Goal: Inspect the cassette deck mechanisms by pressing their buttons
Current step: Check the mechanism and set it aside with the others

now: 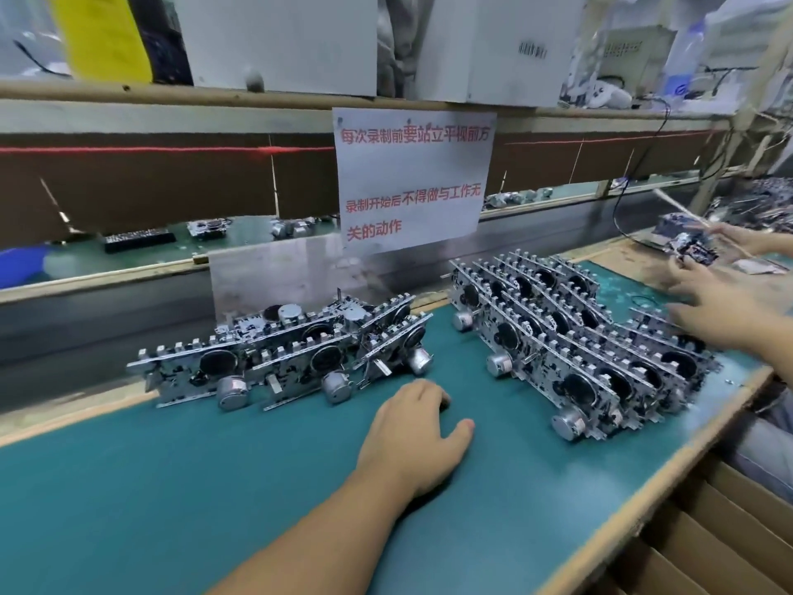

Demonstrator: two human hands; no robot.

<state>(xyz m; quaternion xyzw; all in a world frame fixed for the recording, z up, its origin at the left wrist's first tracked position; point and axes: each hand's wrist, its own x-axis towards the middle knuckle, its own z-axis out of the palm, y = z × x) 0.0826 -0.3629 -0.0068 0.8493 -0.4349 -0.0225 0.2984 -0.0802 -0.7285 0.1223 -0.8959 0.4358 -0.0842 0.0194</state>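
Observation:
Two groups of metal cassette deck mechanisms lie on the green mat (214, 487). The left group (274, 358) is a short row with round motors facing me. The right group (579, 337) is a larger pile of several overlapping rows. My left hand (412, 431) rests on the mat just in front of the left group's right end, fingers loosely bent, holding nothing. My right hand (721, 313), blurred, stretches with straight fingers over the far right end of the right pile. Whether it touches a mechanism I cannot tell.
Another person's hands (729, 246) at the far right hold a mechanism and a thin stick. A paper sign (412, 182) hangs from a shelf over a metal plate (279, 277). Cardboard boxes (708, 530) stand below the table's right edge. A conveyor (180, 242) runs behind.

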